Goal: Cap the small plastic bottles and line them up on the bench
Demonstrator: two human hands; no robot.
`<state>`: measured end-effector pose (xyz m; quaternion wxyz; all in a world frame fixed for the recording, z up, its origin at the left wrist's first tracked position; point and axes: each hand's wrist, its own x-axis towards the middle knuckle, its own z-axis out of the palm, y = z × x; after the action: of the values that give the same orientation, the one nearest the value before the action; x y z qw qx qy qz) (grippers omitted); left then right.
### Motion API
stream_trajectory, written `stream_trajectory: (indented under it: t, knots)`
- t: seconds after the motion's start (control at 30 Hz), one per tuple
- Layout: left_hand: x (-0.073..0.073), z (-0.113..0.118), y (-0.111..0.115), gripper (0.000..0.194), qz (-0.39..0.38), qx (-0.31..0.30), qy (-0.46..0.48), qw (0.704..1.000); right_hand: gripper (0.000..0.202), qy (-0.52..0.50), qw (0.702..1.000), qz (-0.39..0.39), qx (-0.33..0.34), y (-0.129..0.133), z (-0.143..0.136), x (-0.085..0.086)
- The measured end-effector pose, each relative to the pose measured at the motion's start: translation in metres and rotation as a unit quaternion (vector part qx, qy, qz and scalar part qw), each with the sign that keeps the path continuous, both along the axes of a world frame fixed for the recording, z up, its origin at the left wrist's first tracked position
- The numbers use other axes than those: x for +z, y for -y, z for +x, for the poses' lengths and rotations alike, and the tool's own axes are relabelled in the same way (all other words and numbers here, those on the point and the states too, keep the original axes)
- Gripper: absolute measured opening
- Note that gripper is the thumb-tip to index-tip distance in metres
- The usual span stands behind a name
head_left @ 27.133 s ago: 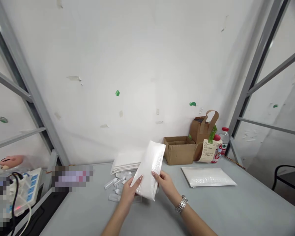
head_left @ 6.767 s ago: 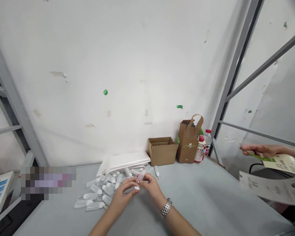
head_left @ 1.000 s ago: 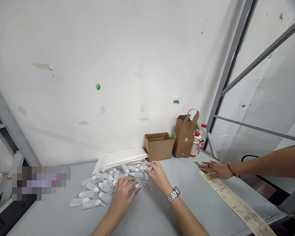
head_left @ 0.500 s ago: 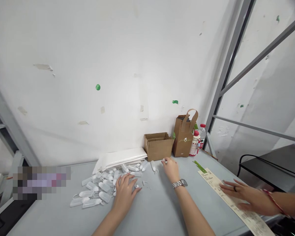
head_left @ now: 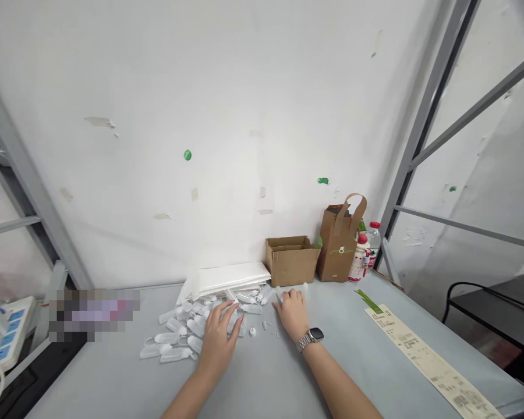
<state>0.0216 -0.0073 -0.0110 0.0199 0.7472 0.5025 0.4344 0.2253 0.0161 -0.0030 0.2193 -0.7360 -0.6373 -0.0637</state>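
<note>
Head view: A person's left hand (head_left: 218,334), its grip wide with the fingers spread, reaches palm-down over the right edge of a heap of small translucent squeeze bottles (head_left: 195,327) on a grey bench (head_left: 332,372); nothing shows pinched in it. The right hand (head_left: 293,314), wearing a metal-banded wristwatch (head_left: 316,334), curls low before an open cardboard box (head_left: 293,267). Translucent plastic shows past its fingers, but whether the grip is closed on a bottle cannot be told. Between the hands lie a loose white cap (head_left: 252,331) and some small plastic scraps. White padded mailers (head_left: 231,278) are stacked behind the heap, against the wall; a brown paper carrier bag (head_left: 337,250) stands right of the box, and a printed paper strip (head_left: 423,352) stretches along the bench's right side.

The step in hand appears to be handling the bottles one by one, the right hand placing or picking one while the left works by the heap. The next move would call for a light fingertip pinch, clear of the loose cap.
</note>
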Motion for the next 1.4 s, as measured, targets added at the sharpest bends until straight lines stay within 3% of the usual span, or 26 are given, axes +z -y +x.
stream_trajectory:
  t: [0.1, 0.2, 0.3, 0.43, 0.53, 0.6, 0.7, 0.87, 0.97, 1.1, 1.23, 1.4]
  knots:
    - [0.001, -0.001, 0.001, 0.029, 0.005, 0.005, -0.002, 1.000, 0.015, -0.004, 1.000, -0.009, 0.009, -0.001, 0.001, -0.002]
    - [0.003, -0.001, 0.004, 0.032, 0.044, 0.003, -0.033, 0.998, 0.021, -0.022, 0.999, -0.004, 0.028, 0.002, 0.007, 0.007]
    - [0.007, 0.000, 0.006, 0.041, 0.113, -0.020, -0.113, 0.987, 0.025, -0.102, 0.989, -0.002, 0.111, 0.011, 0.003, 0.020]
    - [0.011, 0.002, 0.009, 0.045, 0.171, -0.045, -0.200, 0.964, 0.034, -0.290, 0.907, -0.024, 0.303, 0.029, -0.019, 0.033]
    - [0.010, 0.003, 0.010, 0.034, 0.173, -0.062, -0.194, 0.964, 0.038, -0.326, 0.870, -0.059, 0.366, 0.038, -0.031, 0.037]
    - [0.009, 0.004, 0.011, 0.028, 0.159, -0.065, -0.175, 0.969, 0.037, -0.365, 0.859, -0.064, 0.354, 0.040, -0.034, 0.037]
    - [0.009, 0.005, 0.013, 0.024, 0.141, -0.051, -0.154, 0.977, 0.035, -0.409, 0.867, -0.035, 0.284, 0.037, -0.034, 0.034]
    - [0.010, 0.008, 0.015, 0.021, 0.120, -0.045, -0.136, 0.982, 0.036, -0.287, 0.924, 0.046, 0.249, 0.035, -0.032, 0.029]
    - [0.013, 0.010, 0.016, 0.021, 0.090, -0.060, -0.120, 0.987, 0.034, -0.249, 0.935, 0.075, 0.239, 0.035, -0.032, 0.028]
    - [0.022, 0.014, 0.020, 0.020, 0.009, -0.082, -0.096, 0.992, 0.037, -0.277, 0.932, 0.069, 0.222, 0.032, -0.031, 0.027]
    - [0.025, 0.015, 0.022, 0.027, -0.046, -0.077, -0.056, 0.994, 0.041, -0.371, 0.911, 0.074, 0.165, 0.025, -0.026, 0.024]
    - [0.013, 0.009, 0.015, 0.027, -0.007, -0.031, -0.037, 0.999, 0.038, -0.410, 0.889, 0.062, 0.194, 0.021, -0.023, 0.024]
